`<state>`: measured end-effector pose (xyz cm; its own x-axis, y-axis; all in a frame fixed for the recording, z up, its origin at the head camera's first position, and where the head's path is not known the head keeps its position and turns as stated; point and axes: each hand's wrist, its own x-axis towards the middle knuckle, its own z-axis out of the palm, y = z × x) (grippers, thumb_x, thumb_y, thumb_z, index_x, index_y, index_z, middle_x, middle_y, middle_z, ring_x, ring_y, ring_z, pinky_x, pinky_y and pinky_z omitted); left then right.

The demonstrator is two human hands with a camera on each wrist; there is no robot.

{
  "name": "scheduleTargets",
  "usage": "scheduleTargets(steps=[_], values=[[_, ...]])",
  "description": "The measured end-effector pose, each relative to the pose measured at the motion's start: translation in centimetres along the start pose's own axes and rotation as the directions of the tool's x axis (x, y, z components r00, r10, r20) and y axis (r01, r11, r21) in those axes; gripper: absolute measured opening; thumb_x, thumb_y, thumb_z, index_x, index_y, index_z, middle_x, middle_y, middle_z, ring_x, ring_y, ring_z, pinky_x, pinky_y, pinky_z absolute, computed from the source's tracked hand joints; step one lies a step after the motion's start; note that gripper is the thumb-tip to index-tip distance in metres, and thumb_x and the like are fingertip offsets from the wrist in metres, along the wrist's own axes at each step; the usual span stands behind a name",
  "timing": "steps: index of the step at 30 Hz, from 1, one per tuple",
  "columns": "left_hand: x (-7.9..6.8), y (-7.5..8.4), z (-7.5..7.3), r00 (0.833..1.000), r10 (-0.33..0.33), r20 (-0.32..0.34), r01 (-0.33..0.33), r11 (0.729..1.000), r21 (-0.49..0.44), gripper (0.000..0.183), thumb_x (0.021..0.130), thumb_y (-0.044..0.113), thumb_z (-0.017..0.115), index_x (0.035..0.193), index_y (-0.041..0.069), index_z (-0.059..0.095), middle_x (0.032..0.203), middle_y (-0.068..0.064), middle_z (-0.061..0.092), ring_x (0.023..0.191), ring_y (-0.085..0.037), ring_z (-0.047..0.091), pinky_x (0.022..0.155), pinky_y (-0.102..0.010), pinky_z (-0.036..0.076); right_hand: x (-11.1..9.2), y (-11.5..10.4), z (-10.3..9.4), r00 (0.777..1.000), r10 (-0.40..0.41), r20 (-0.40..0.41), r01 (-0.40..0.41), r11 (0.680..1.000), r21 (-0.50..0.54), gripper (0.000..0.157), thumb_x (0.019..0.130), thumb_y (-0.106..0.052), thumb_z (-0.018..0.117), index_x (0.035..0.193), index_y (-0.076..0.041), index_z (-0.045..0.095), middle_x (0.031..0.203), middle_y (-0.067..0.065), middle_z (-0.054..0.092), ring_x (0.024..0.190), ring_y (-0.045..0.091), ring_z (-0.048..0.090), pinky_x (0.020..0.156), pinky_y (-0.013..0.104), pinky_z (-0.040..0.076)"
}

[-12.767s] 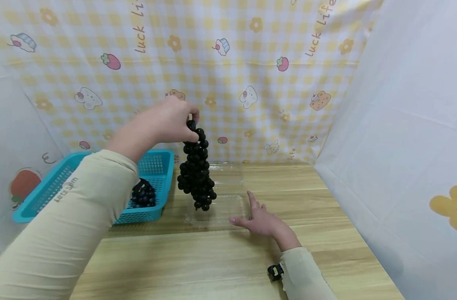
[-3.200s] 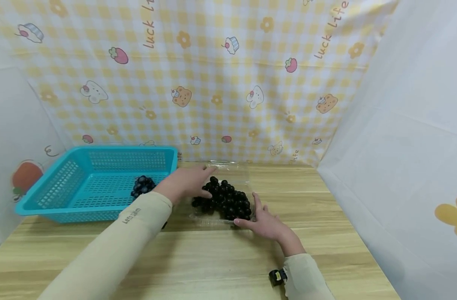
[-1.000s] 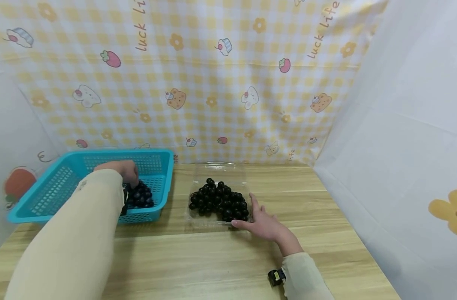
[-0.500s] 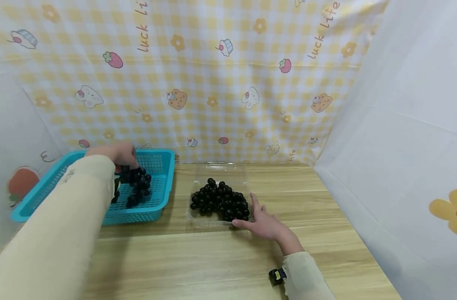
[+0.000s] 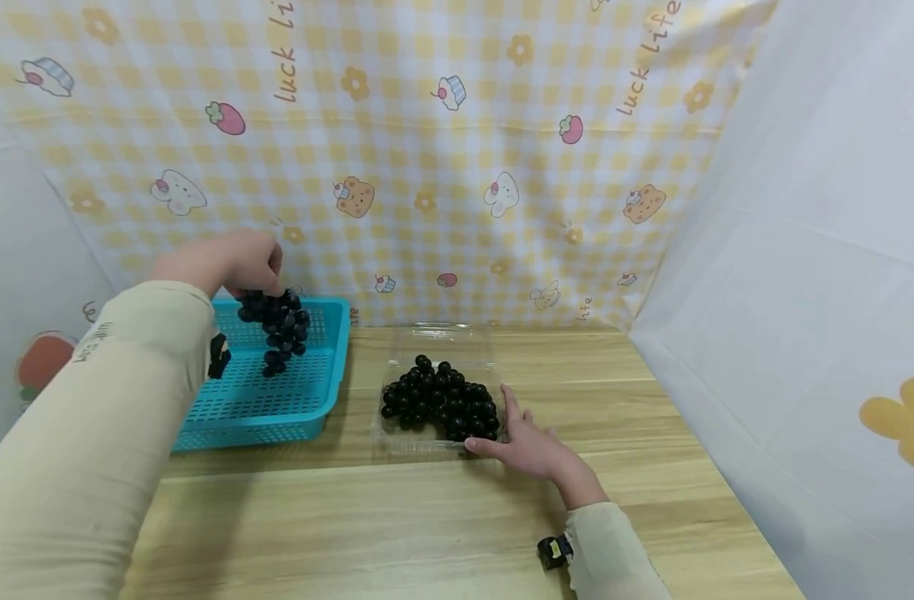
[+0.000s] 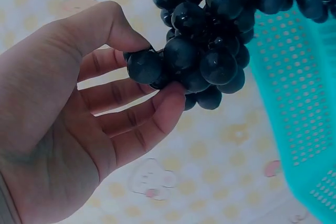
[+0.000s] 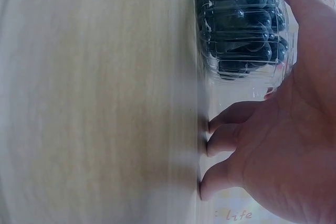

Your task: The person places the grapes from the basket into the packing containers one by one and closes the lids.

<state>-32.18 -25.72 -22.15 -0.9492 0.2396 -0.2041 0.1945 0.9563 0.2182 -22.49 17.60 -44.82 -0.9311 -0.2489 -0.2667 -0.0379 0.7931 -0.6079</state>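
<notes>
My left hand (image 5: 235,260) pinches the top of a bunch of dark grapes (image 5: 282,329), which hangs above the blue basket (image 5: 329,400). In the left wrist view, the thumb and fingers of that hand (image 6: 68,93) hold the end grapes of the bunch (image 6: 215,51). Another bunch of black grapes (image 5: 442,402) lies inside a clear plastic clamshell box (image 5: 419,448), its lid (image 5: 442,346) folded back. At the box's right side rests my right hand (image 5: 527,448), fingers spread. The right wrist view shows several fingertips of the hand (image 7: 283,135) on the table beside the box's ribbed wall (image 7: 239,72).
The wooden table (image 5: 337,533) meets a checked curtain (image 5: 442,242) at the back. White sheeting (image 5: 786,275) bounds the right side. Black wrist cameras sit on both sleeves; the right one (image 5: 554,552) is just above the tabletop.
My left hand went from the box back into the basket, took hold of the second bunch there and raised it. The first bunch now lies in the box. My right hand stays put.
</notes>
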Motion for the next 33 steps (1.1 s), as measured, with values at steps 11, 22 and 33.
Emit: scheduleTargets(steps=[11,22,33], values=[[-1.4,4.3,-1.6,0.994,0.100,-0.049,-0.088,0.976,0.198,0.016,0.094,0.014,0.071,0.088,0.003,0.060,0.080,-0.009,0.059,0.069,-0.024,0.055,0.066,-0.037,0.045,0.0,0.1,0.0,1.000,0.002,0.003,-0.002,1.000,0.009,0.128,0.088,-0.080,0.067,0.171,-0.027,-0.016,0.164,0.026,0.045,0.164,0.049,0.006,0.125,0.080,-0.007],[-1.5,5.3,-0.9,0.968,0.188,-0.167,-0.165,0.976,0.144,0.016,0.090,0.014,0.075,0.096,0.007,0.062,0.088,-0.010,0.061,0.080,-0.025,0.053,0.072,-0.040,0.043,0.0,0.0,0.0,1.000,-0.004,-0.001,0.004,1.000,0.000,0.128,0.088,-0.080,0.066,0.171,-0.026,-0.015,0.163,0.025,0.047,0.164,0.049,0.005,0.124,0.081,-0.005],[-1.7,6.9,0.3,0.910,0.283,-0.301,-0.278,0.959,0.061,0.017,0.088,0.007,0.072,0.102,0.009,0.063,0.101,-0.011,0.067,0.082,-0.026,0.056,0.078,-0.042,0.048,0.1,0.1,-0.1,1.000,-0.011,-0.008,0.011,1.000,-0.008,0.128,0.088,-0.080,0.066,0.171,-0.024,-0.014,0.163,0.025,0.046,0.164,0.049,0.007,0.124,0.081,-0.002]])
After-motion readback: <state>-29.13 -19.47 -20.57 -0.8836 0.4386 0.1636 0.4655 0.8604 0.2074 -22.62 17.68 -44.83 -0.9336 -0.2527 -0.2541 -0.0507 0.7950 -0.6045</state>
